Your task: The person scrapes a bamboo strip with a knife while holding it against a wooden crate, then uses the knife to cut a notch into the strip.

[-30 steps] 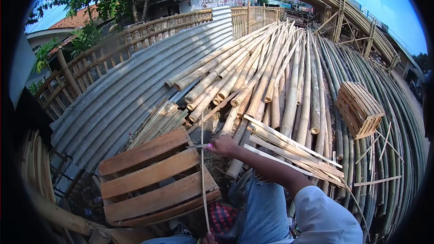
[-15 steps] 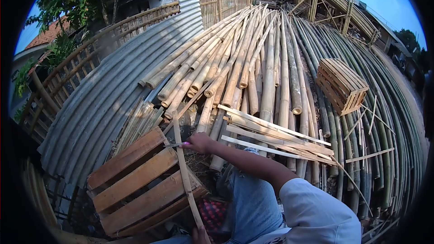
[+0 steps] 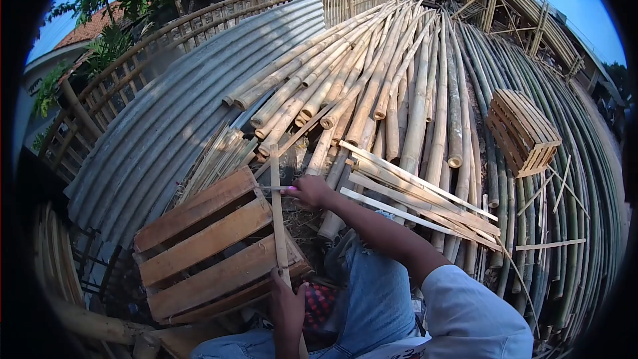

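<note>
My right hand (image 3: 311,193) is closed around the pink handle of a knife (image 3: 271,188). Its thin blade lies across the upper part of a flat bamboo strip (image 3: 279,229). Lower down, my left hand (image 3: 288,307) wraps round that strip, which stands nearly upright in front of me. Just left of the strip, a slatted wooden crate (image 3: 206,246) rests tilted. A red and black checked cloth (image 3: 319,306) shows beside my left hand, near my jeans.
Several pale split strips (image 3: 425,206) lie across the bamboo poles (image 3: 359,106) ahead. A second crate (image 3: 522,133) sits on green poles (image 3: 571,226) at right. Corrugated sheeting (image 3: 179,113) and a bamboo fence (image 3: 219,16) run along the left.
My left hand has come up along the bamboo strip and shows more fully. My right hand keeps the knife at the strip's upper part. The whole view has shifted a little.
</note>
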Available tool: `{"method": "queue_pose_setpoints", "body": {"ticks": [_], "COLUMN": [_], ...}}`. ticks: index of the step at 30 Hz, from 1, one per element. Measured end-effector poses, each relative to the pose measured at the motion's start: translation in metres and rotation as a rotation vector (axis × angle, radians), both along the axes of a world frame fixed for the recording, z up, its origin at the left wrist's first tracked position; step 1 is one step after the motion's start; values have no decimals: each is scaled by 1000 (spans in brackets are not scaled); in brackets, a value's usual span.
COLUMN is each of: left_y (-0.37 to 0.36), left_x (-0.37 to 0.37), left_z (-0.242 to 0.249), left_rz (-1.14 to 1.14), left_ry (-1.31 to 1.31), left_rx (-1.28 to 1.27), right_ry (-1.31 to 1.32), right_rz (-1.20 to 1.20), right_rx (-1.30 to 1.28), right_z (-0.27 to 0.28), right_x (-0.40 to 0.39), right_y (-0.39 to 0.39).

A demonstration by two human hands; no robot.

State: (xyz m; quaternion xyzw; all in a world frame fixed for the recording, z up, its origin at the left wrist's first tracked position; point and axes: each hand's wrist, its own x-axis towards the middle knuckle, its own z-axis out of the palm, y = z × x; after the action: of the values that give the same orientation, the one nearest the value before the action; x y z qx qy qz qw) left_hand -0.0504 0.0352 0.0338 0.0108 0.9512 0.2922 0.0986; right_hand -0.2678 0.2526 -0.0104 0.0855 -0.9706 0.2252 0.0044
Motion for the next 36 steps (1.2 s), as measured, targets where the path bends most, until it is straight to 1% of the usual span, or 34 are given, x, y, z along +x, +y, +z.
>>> {"method": "queue_pose_setpoints", "body": {"ticks": [3,4,5,6,7,9,10,11,13,15,17,19,21,23,25,26,27,29,30,32,33,34,35,36], "left_y": [4,2,-1,-5,-11,-23,-22,-23,-24,-26,-30,-31,-31,-32,-33,-35,-36,-37,-37,-29,-27,-26,-25,-25], "left_x": [-4,-7,-9,-11,-15,-18,-16,-16,-15,-8,0,9,16,20,22,22,25,30,33,35,35,35,34,36], "left_z": [-4,-10,-18,-28,-37,-49,-47,-41,-28,-25,-27,-28,-32,-36,-37,-39,-49,-62,-68,-39,-33,-29,-26,-26], "left_rz": [1,17,38,79,104,74,123,142,233,262,291,310,351,357,343,349,347,305,303,165,164,168,173,172], "left_ry": [-21,-66,-112,-140,-142,-267,-305,-301,-532,-504,-577,-578,-592,-588,-638,-668,-672,-387,-392,-12,-16,-64,-112,-116], "left_rx": [22,49,77,169,167,613,814,817,1005,984,1038,1065,1110,1090,1084,1071,1070,763,764,175,177,120,64,65], "right_ry": [-71,-70,-109,-123,-137,-22,8,2,-92,-96,-107,-101,-82,-55,56,54,74,90,105,114,107,101,98,118], "right_rz": [-4,48,27,37,45,91,77,76,85,121,155,185,192,192,255,254,263,269,261,252,283,313,311,258], "right_rx": [33,30,11,-23,-56,-47,-58,-58,-13,1,12,-55,-23,10,140,141,185,229,221,215,242,268,270,260], "right_z": [-3,3,1,-2,3,-23,-27,-19,-8,-4,-2,-4,-8,-9,-8,-7,-7,-3,-1,0,-1,-2,-2,-1], "right_x": [-1,4,0,-1,1,-11,-12,-9,-5,0,6,12,16,18,21,22,24,27,28,31,31,31,29,26], "right_y": [7,10,9,12,13,19,19,17,12,5,-2,-10,-18,-26,-33,-35,-38,-42,-42,-44,-46,-47,-47,-47]}}
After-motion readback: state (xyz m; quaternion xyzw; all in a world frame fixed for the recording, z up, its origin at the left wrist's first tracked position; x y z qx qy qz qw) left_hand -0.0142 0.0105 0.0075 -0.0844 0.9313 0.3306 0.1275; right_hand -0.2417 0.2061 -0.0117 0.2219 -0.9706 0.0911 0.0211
